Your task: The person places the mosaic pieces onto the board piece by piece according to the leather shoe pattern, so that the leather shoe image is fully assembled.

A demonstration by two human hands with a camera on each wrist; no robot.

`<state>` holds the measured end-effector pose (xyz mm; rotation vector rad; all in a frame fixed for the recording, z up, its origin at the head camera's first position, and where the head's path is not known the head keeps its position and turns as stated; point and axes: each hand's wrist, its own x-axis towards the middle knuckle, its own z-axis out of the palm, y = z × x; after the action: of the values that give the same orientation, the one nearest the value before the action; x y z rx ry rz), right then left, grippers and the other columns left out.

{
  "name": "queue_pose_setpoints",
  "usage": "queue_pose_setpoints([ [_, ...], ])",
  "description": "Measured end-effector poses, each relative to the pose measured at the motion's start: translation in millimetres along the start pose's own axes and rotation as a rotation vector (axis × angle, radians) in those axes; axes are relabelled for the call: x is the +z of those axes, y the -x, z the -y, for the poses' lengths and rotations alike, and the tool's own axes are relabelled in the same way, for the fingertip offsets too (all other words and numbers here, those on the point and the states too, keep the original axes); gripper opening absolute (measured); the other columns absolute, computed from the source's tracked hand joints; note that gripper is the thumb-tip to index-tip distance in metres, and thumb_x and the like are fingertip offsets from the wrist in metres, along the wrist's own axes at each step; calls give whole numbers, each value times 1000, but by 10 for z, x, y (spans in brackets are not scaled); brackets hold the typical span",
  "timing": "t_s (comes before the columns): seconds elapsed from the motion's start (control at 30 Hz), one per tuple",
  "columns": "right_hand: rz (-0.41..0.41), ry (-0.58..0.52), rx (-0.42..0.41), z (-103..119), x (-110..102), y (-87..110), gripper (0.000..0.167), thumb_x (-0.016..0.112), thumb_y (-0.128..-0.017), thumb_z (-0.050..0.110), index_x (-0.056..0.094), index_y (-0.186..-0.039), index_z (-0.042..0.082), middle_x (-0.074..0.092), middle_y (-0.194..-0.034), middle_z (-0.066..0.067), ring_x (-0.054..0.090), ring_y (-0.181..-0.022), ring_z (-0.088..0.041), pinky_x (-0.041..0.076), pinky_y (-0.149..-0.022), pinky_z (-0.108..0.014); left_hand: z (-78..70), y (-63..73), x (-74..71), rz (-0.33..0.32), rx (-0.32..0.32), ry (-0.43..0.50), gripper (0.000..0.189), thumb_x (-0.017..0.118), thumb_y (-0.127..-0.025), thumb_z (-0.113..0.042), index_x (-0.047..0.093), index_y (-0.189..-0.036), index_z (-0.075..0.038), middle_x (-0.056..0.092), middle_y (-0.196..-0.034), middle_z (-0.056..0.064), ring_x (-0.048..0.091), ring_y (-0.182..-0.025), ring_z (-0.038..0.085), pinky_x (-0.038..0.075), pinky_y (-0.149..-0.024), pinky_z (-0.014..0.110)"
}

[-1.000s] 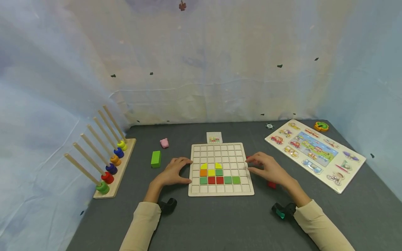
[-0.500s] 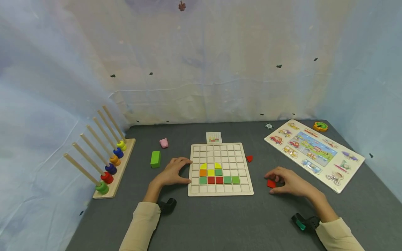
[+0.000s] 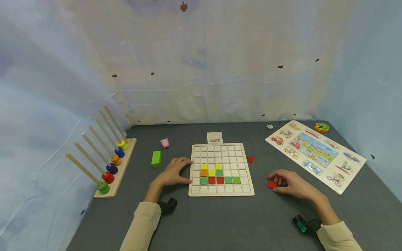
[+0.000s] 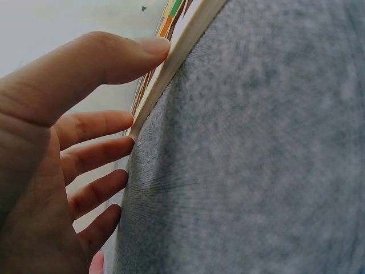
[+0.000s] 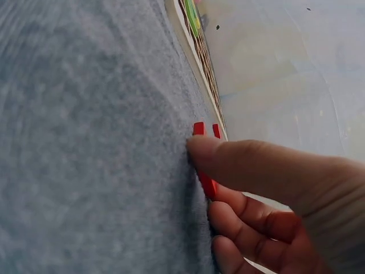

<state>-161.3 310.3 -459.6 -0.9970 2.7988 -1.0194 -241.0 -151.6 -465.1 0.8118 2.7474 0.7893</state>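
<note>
My left hand (image 3: 172,172) touches the left edge of a wooden grid board (image 3: 201,192) with thumb and fingertips, its fingers spread and fairly straight. In the left wrist view the thumb (image 4: 114,57) lies against the board's rim. Several coloured tiles fill some of the grid's cells, among them a yellow tile (image 3: 211,173) and a green tile (image 3: 236,180). To the right of the board, my right hand (image 3: 293,184) pinches a red square tile (image 3: 272,184) at the tabletop. The right wrist view shows the thumb partly covering this red tile (image 5: 207,185).
Beside the board lies a small red piece (image 3: 250,159). A pattern card (image 3: 214,137) touches its far edge. On the left are a green block (image 3: 156,159), a pink pig figure (image 3: 164,143) and a peg stacker (image 3: 117,184). A vehicle puzzle (image 3: 317,157) lies right.
My right hand has left the board's right edge, moving right and nearer to me, and now pinches the red square tile. The small red piece has come into view. My left hand stays put.
</note>
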Motion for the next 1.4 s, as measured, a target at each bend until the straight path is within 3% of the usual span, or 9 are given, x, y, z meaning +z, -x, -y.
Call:
queue_pose_setpoints([
  [0.27, -6, 29, -31, 3, 51, -182, 25, 71, -81, 8, 64, -105, 6, 58, -90, 0, 54, -76, -12, 47, -64, -26, 5, -2, -9, 1, -9, 0, 74, 77, -72, -42, 48, -135, -16, 42, -138, 6, 32, -125, 31, 29, -100, 53],
  [0.53, 142, -92, -16, 203, 130, -564, 22, 69, -84, 12, 65, -105, 9, 58, -94, -2, 55, -80, -19, 49, -70, -31, -3, 2, -8, 2, -3, 4, 73, 77, -73, -40, 48, -135, -15, 42, -138, 7, 32, -125, 31, 29, -100, 53],
  [0.67, 177, -94, -30, 295, 189, -751, 22, 69, -83, 11, 65, -104, 9, 59, -94, -2, 55, -79, -21, 49, -70, -31, 1, 4, -8, 3, 5, 2, 73, 77, -73, -40, 48, -135, -15, 42, -138, 7, 32, -125, 31, 29, -100, 53],
  [1.0, 34, -59, -161, 348, 466, -1124, 25, 70, -82, 9, 66, -106, 4, 61, -93, -6, 52, -76, -19, 45, -66, -28, 2, 5, 0, 0, -1, 4, 73, 77, -73, -41, 48, -135, -14, 42, -138, 7, 33, -124, 31, 29, -100, 53],
  [1.4, 33, -33, -126, 374, 616, -1265, 12, 67, -82, 6, 69, -95, 7, 62, -92, -5, 53, -76, -15, 45, -68, -26, 8, -1, 0, -1, 9, -1, 73, 77, -73, -41, 48, -135, -15, 42, -138, 7, 33, -123, 31, 29, -100, 53],
])
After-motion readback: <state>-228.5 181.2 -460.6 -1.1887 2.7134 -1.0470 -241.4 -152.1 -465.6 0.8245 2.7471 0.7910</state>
